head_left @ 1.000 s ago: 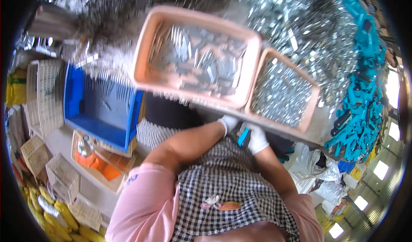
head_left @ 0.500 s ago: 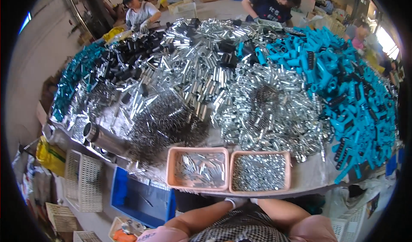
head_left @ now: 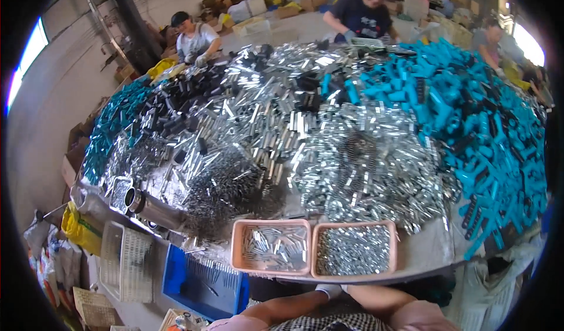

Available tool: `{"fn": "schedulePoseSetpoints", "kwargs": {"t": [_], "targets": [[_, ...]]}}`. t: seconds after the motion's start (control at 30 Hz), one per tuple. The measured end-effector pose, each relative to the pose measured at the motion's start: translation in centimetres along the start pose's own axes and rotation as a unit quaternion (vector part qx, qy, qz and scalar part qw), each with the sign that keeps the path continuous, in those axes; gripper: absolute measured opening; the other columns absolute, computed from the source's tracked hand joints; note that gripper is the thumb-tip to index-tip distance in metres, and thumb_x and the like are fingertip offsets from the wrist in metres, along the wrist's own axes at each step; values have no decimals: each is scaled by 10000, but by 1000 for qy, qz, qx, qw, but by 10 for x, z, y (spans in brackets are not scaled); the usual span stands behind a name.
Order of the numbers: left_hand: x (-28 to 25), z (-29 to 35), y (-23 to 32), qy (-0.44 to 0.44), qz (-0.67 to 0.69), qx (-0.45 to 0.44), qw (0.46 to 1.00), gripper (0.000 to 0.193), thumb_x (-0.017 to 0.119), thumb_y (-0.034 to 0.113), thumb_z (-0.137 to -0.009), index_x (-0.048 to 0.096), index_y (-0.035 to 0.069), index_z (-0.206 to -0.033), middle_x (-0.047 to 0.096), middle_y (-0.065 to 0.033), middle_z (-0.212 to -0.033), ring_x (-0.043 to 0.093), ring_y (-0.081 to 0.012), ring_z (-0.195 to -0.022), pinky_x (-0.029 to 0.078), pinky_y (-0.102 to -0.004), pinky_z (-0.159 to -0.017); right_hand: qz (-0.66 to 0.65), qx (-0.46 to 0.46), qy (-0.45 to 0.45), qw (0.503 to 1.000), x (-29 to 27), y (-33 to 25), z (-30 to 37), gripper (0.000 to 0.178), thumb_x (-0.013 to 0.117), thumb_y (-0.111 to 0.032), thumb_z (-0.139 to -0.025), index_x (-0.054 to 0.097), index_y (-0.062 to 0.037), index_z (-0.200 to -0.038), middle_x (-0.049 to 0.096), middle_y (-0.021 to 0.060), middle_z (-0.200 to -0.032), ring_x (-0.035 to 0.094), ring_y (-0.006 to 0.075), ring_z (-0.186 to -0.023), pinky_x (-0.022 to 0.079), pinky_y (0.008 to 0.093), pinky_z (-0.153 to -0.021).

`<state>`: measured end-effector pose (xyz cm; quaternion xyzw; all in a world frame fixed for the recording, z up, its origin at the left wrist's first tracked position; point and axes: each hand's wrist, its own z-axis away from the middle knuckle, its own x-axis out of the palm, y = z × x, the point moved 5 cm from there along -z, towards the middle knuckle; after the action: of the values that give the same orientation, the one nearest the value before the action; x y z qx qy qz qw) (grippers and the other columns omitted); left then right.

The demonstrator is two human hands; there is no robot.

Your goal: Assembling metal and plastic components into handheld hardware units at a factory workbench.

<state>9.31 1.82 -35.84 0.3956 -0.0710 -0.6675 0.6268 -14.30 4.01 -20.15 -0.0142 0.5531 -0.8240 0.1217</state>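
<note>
Two pink trays sit side by side at the table's near edge. Thin silvery metal pins lie loosely spread in the left tray (head_left: pixel 236 246). Small shiny metal parts fill the right tray (head_left: pixel 394 249). Just below their front rims, my left hand (head_left: pixel 329 290), in something white, is close to my right hand (head_left: pixel 346 288) at the table's edge. Both hands show only in small part and their fingers are hidden, so whether they hold anything cannot be seen. Behind the trays rises a large heap of silvery metal parts (head_left: pixel 376 172).
Teal plastic handles (head_left: pixel 464 113) are piled along the right side, black parts (head_left: pixel 182 96) at the back left. A metal cylinder (head_left: pixel 155 209) lies near the left edge. Below stand a blue bin (head_left: pixel 176 278) and a white crate (head_left: pixel 136 266). Co-workers stand across the table.
My view has tilted upward, so the table and trays sit lower in the picture. The co-worker in dark clothing across the table has lifted their head. My hands stay together by the edge.
</note>
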Motion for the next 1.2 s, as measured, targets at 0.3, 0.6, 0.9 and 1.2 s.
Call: {"fn": "schedulePoseSetpoints", "kwargs": {"t": [0.3,0.6,0.9,1.2], "targets": [[-76,130,59,-331,683,-2,651,441,550,424,-959,608,76,-1224,672,-94,-1029,606,-200,-932,467,-321,-862,537,-38,-142,831,-342,-21,189,650,462,-92,-875,415,-274,-1497,639,219,-878,671,376,-740,535,501,-657],[-67,126,130,-117,831,27,544,232,486,249,-852,594,44,-833,643,-141,-925,591,-358,-1081,383,-554,-1081,-171,49,-67,982,-407,37,329,958,688,-69,-736,241,-109,-1583,618,70,-997,604,149,-889,507,279,-779],[-107,222,336,265,-265,549,747,670,812,195,-676,571,8,-1273,567,-170,-1297,506,-359,-1271,317,-551,-1139,-150,208,245,935,-388,146,468,395,756,-74,-683,638,-4,-1053,633,31,-814,595,139,-783,499,316,-724],[-195,160,300,443,-387,362,723,492,695,130,-835,539,-28,-1275,561,-206,-1323,449,-428,-1320,351,-524,-1115,95,455,104,879,-432,203,488,406,724,-242,-685,685,-30,-1029,705,191,-934,684,346,-921,539,416,-788]]}}
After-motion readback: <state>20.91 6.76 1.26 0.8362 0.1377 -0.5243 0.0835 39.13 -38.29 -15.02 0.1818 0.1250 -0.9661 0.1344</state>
